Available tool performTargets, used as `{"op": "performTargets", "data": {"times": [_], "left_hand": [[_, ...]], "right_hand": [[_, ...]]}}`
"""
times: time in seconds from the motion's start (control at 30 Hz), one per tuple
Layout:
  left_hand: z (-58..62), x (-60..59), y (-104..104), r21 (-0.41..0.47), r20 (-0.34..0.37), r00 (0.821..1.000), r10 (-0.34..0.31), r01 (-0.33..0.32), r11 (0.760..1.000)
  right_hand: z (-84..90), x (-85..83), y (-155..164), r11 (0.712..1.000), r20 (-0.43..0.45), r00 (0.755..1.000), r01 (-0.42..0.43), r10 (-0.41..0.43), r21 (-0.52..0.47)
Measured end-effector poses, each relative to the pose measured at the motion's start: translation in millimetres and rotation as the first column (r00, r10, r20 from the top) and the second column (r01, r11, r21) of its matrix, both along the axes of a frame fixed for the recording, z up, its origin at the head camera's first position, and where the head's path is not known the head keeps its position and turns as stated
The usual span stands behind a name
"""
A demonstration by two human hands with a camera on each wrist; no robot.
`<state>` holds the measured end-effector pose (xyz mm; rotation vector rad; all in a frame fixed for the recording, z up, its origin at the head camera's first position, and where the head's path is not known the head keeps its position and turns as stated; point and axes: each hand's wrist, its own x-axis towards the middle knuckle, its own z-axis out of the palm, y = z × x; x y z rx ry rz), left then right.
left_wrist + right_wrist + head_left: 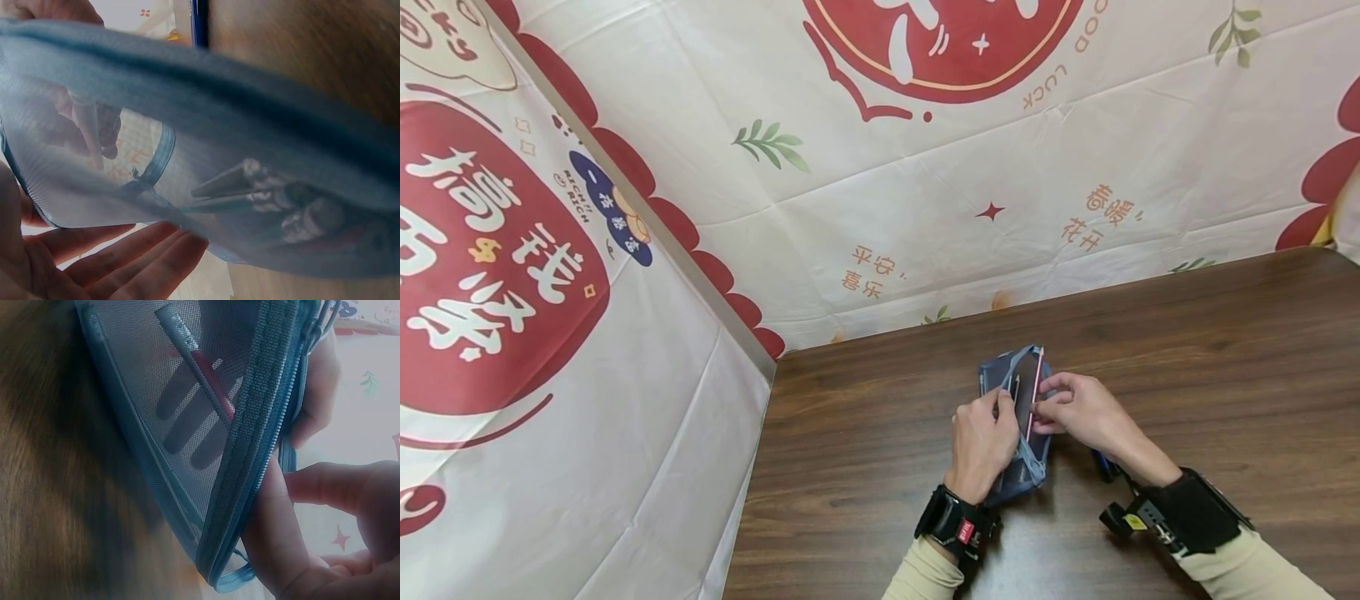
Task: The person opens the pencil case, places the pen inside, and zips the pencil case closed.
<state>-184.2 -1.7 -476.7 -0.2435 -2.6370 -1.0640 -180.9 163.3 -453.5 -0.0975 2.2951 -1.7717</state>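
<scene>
A blue mesh pencil pouch (1037, 467) is unzipped, its opening facing up between both hands. My left hand (985, 437) holds the left side of its rim; its fingers (150, 262) spread along the outside of the mesh in the left wrist view. At the opening, my right hand (1086, 412) pinches a slim pink-and-white pencil (1036, 383), slanted along the pouch. Beside the zipper edge (265, 450), the right fingers (275, 519) show in the right wrist view. Several pens (275, 194) lie inside, blurred through the mesh.
The brown wooden table (865, 433) runs under the pouch. A dark blue object (1103, 465) lies partly behind the right wrist. Printed white cloth (880, 192) hangs at the back, and another cloth panel (647, 417) stands along the left edge.
</scene>
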Motion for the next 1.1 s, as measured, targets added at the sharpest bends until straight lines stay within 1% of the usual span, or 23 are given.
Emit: {"op": "performTargets", "data": {"times": [0.13,0.3,0.5,0.73,0.87,0.97,1.1], "left_hand": [[-0.2,-0.4,0.0,-0.007,-0.003,1.000,0.001,-0.001,1.000],[0.2,-0.8,-0.6,-0.021,-0.024,1.000,0.006,-0.007,1.000],[0.7,-0.4,-1.0,-0.020,-0.035,0.999,0.013,-0.014,1.000],[1.3,-0.3,-0.4,0.000,-0.028,0.999,0.024,-0.024,1.000],[1.7,-0.5,-2.0,0.030,-0.003,1.000,0.008,-0.008,1.000],[2.4,-0.7,-3.6,0.052,0.019,1.000,-0.001,0.000,0.999],[3.0,-1.1,-4.2,0.058,0.021,1.000,0.010,-0.011,0.998]], "right_hand": [[-0.1,-0.5,0.0,1.000,-0.002,1.000,-0.007,0.007,-0.004],[1.1,-0.9,0.0,1.000,-0.006,1.000,-0.013,0.013,0.003],[3.8,-2.4,5.9,1.000,-0.006,1.000,0.001,-0.001,0.002],[7.6,-5.9,20.8,0.999,-0.059,0.998,0.009,-0.007,0.037],[10.9,-7.0,29.6,0.996,-0.093,0.995,0.042,-0.034,0.084],[13.4,-7.6,37.4,0.985,-0.125,0.991,0.071,-0.052,0.156],[14.6,-8.6,47.4,0.968,-0.132,0.991,0.062,-0.031,0.242]]}}
